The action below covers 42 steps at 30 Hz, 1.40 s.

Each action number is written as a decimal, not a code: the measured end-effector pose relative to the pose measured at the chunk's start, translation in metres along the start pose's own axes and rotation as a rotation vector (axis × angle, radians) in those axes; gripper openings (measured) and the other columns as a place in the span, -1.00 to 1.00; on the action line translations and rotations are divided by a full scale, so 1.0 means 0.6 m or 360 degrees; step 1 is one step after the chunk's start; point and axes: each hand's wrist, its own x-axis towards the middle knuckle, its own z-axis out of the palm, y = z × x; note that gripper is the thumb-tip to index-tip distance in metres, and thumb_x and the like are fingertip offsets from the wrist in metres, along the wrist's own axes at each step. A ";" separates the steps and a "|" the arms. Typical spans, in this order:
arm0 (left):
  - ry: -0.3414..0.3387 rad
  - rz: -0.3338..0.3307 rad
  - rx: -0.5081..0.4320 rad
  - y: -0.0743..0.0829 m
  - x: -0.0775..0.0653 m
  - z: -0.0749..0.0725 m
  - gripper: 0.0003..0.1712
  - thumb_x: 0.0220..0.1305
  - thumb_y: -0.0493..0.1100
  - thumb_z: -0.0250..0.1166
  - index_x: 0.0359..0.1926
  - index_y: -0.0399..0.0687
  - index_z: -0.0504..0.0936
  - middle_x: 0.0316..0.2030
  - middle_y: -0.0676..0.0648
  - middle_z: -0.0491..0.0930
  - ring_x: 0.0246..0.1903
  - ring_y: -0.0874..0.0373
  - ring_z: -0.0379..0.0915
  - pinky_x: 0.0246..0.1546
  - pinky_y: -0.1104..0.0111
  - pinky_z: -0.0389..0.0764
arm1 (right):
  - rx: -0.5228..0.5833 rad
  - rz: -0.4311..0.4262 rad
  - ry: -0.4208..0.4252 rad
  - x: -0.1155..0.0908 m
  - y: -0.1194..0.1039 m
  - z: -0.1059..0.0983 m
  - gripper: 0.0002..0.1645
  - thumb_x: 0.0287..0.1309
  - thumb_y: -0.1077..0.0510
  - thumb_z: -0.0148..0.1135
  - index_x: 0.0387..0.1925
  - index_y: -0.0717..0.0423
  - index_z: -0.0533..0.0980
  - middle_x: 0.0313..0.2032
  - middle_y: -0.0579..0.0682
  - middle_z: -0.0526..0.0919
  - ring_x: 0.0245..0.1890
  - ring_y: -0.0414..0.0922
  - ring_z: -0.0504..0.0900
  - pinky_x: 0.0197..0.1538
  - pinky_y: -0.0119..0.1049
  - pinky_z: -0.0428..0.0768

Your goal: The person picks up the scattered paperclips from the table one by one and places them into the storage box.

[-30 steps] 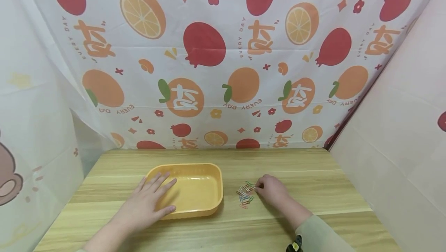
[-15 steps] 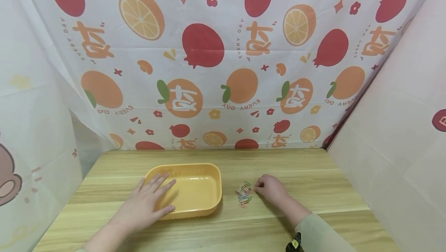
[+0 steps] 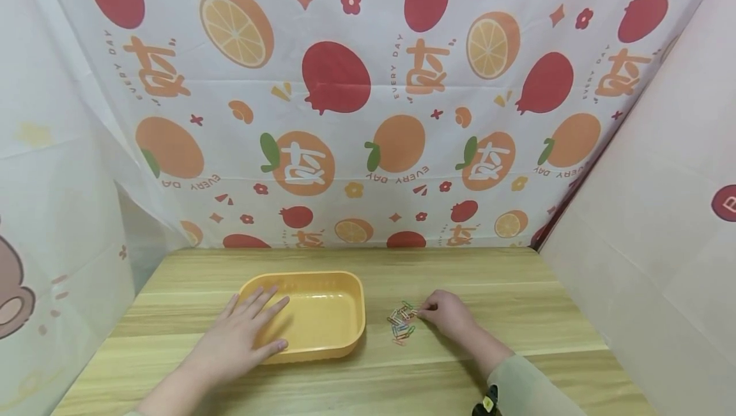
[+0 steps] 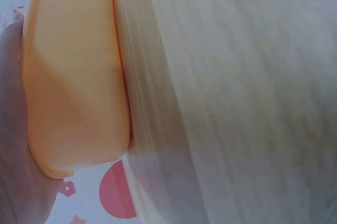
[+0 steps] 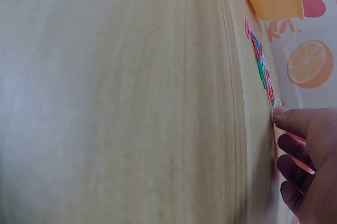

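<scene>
A yellow plastic basin (image 3: 322, 323) stands on the table. My left hand (image 3: 236, 342) lies across its left rim, fingers spread over the inside and thumb at the near rim. The left wrist view has the basin's outer wall (image 4: 79, 81) beside that hand (image 4: 16, 118). Right of the basin lies a small pile of coloured paper clips (image 3: 401, 325), among them green, blue, pink and white ones. At the pile's right edge my right hand (image 3: 451, 320) pinches a pale paper clip (image 5: 276, 104) between thumb and forefinger, low at the table. The other fingers of this hand (image 5: 310, 155) are curled.
The wood-grain table (image 3: 322, 390) meets a fruit-print cloth (image 3: 345, 147) at its back edge. Pale cloth sides (image 3: 650, 231) rise left and right. A black device with a yellow mark (image 3: 486, 403) sits at the right cuff.
The head view has shifted slightly. Both hands stay in nearly the same places, the left on the basin and the right at the edge of the paper clips.
</scene>
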 end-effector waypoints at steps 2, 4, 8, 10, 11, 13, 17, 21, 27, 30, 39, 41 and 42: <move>0.0000 0.0002 0.0006 -0.001 0.000 0.000 -0.13 0.25 0.41 0.19 0.47 0.15 0.32 0.50 -0.13 0.14 0.45 -0.23 0.02 0.46 0.15 -0.53 | 0.0020 -0.0001 0.0017 -0.001 0.001 0.001 -0.89 0.11 0.05 0.45 -0.50 -0.16 0.69 -0.44 -0.28 0.55 -0.37 -0.29 0.51 -0.21 -0.25 0.56; 0.0001 0.0005 0.0015 -0.001 0.000 0.001 -0.13 0.26 0.42 0.18 0.47 0.16 0.31 0.50 -0.13 0.14 0.45 -0.23 0.02 0.46 0.16 -0.54 | 0.0041 0.0007 0.0038 0.000 0.002 0.001 -0.89 0.11 0.05 0.45 -0.50 -0.15 0.69 -0.44 -0.28 0.56 -0.37 -0.28 0.52 -0.21 -0.25 0.56; 0.0040 0.0028 0.0023 0.000 -0.001 0.002 -0.14 0.25 0.40 0.21 0.45 0.15 0.34 0.48 -0.13 0.17 0.43 -0.23 0.06 0.46 0.18 -0.54 | 0.0081 0.0008 0.0062 -0.001 0.004 0.002 -0.90 0.11 0.06 0.46 -0.50 -0.15 0.70 -0.44 -0.28 0.57 -0.36 -0.27 0.52 -0.21 -0.24 0.56; 0.0058 0.0041 0.0029 0.001 -0.001 0.002 -0.15 0.24 0.40 0.22 0.45 0.15 0.35 0.47 -0.13 0.19 0.42 -0.23 0.09 0.45 0.21 -0.56 | 0.0108 0.0022 0.0061 -0.001 0.006 0.001 -0.90 0.11 0.06 0.45 -0.50 -0.16 0.70 -0.43 -0.28 0.57 -0.35 -0.28 0.53 -0.19 -0.25 0.56; 0.0066 0.0046 0.0032 0.001 -0.001 0.002 -0.15 0.24 0.39 0.22 0.44 0.14 0.36 0.47 -0.13 0.20 0.42 -0.23 0.10 0.44 0.23 -0.58 | 0.0117 0.0019 0.0064 -0.002 0.006 0.000 -0.90 0.11 0.06 0.45 -0.50 -0.16 0.70 -0.43 -0.28 0.57 -0.35 -0.27 0.53 -0.19 -0.24 0.56; 0.0067 0.0046 0.0035 0.002 -0.001 0.002 -0.16 0.25 0.39 0.22 0.44 0.14 0.36 0.47 -0.14 0.20 0.42 -0.22 0.10 0.43 0.26 -0.60 | 0.0134 0.0016 0.0076 -0.003 0.007 -0.001 -0.90 0.11 0.05 0.45 -0.49 -0.17 0.70 -0.42 -0.28 0.58 -0.34 -0.27 0.54 -0.20 -0.24 0.57; 0.0070 0.0047 0.0026 0.003 0.000 0.001 -0.17 0.25 0.38 0.22 0.44 0.14 0.37 0.47 -0.14 0.20 0.42 -0.22 0.11 0.44 0.21 -0.59 | 0.0206 0.0042 0.0108 -0.003 0.006 -0.004 -0.89 0.10 0.03 0.46 -0.50 -0.18 0.68 -0.42 -0.27 0.58 -0.34 -0.26 0.54 -0.19 -0.24 0.56; 0.0049 0.0039 0.0021 0.003 0.001 0.000 -0.17 0.26 0.38 0.21 0.45 0.16 0.35 0.48 -0.13 0.18 0.43 -0.21 0.09 0.46 0.12 -0.53 | 0.0308 0.0071 0.0131 -0.002 0.003 -0.007 -0.89 0.10 0.05 0.46 -0.50 -0.16 0.68 -0.40 -0.26 0.58 -0.33 -0.23 0.53 -0.17 -0.24 0.56; 0.0015 0.0024 0.0016 0.003 0.000 -0.003 -0.16 0.27 0.38 0.20 0.46 0.16 0.33 0.48 -0.13 0.17 0.44 -0.19 0.07 0.48 0.06 -0.47 | 0.0405 0.0075 0.0175 0.000 -0.003 -0.009 -0.89 0.10 0.10 0.46 -0.50 -0.12 0.68 -0.38 -0.22 0.59 -0.31 -0.21 0.53 -0.19 -0.26 0.56; 0.0027 0.0033 0.0017 0.007 -0.001 -0.004 -0.17 0.27 0.37 0.21 0.46 0.14 0.34 0.48 -0.13 0.17 0.44 -0.20 0.08 0.48 0.06 -0.47 | 0.0436 0.0070 0.0192 0.000 -0.005 -0.008 -0.89 0.11 0.12 0.46 -0.49 -0.12 0.69 -0.37 -0.22 0.60 -0.32 -0.20 0.53 -0.22 -0.30 0.57; 0.0045 0.0038 0.0030 0.007 -0.003 -0.001 -0.15 0.27 0.40 0.19 0.46 0.15 0.33 0.47 -0.14 0.18 0.43 -0.19 0.10 0.47 0.12 -0.51 | 0.0465 0.0050 0.0202 0.003 -0.017 -0.011 -0.92 0.14 0.08 0.43 -0.45 -0.16 0.70 -0.33 -0.24 0.60 -0.31 -0.22 0.54 -0.25 -0.36 0.57; 0.0051 0.0044 0.0036 0.007 -0.003 -0.001 -0.15 0.27 0.40 0.19 0.46 0.14 0.34 0.48 -0.14 0.18 0.43 -0.20 0.10 0.47 0.11 -0.49 | 0.0476 0.0051 0.0198 0.004 -0.022 -0.012 -0.93 0.15 0.07 0.43 -0.44 -0.15 0.70 -0.32 -0.22 0.60 -0.30 -0.21 0.54 -0.25 -0.35 0.58; 0.0053 0.0044 0.0037 0.007 -0.003 -0.001 -0.15 0.27 0.40 0.19 0.45 0.14 0.34 0.48 -0.13 0.18 0.43 -0.20 0.11 0.47 0.10 -0.48 | 0.0481 0.0053 0.0197 0.004 -0.025 -0.013 -0.93 0.15 0.06 0.42 -0.44 -0.16 0.70 -0.31 -0.23 0.60 -0.29 -0.21 0.54 -0.25 -0.35 0.58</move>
